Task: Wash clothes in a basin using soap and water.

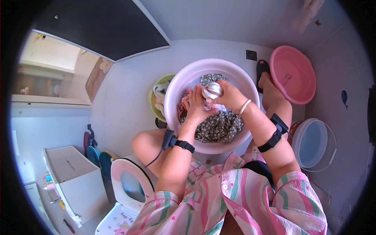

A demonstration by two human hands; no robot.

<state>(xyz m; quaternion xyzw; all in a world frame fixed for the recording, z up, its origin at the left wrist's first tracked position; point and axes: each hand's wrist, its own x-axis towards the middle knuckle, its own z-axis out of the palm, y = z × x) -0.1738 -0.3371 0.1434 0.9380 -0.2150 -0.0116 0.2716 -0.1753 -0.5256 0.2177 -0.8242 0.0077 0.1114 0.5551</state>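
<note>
A large pale pink plastic basin (173,129) stands on the floor between my legs, holding wet clothes and some water. Over it my right hand (230,95) grips a bunched shiny white cloth (212,90). My left hand (197,110) is beside that cloth with its fingers extended; whether it holds any fabric cannot be told. Dark floral fabric (220,127) lies in the near part of the basin, and more of it shows at the far side. Reddish patterned fabric (180,107) lies at the left, partly hidden by my left hand.
A green basin (152,101) with light cloths adjoins the big basin's left side. At right are a deep pink basin (293,76) and a white bucket (324,144) of water. A toilet (117,176) stands at lower left, near a cabinet (85,191). A floor drain (251,55) lies beyond.
</note>
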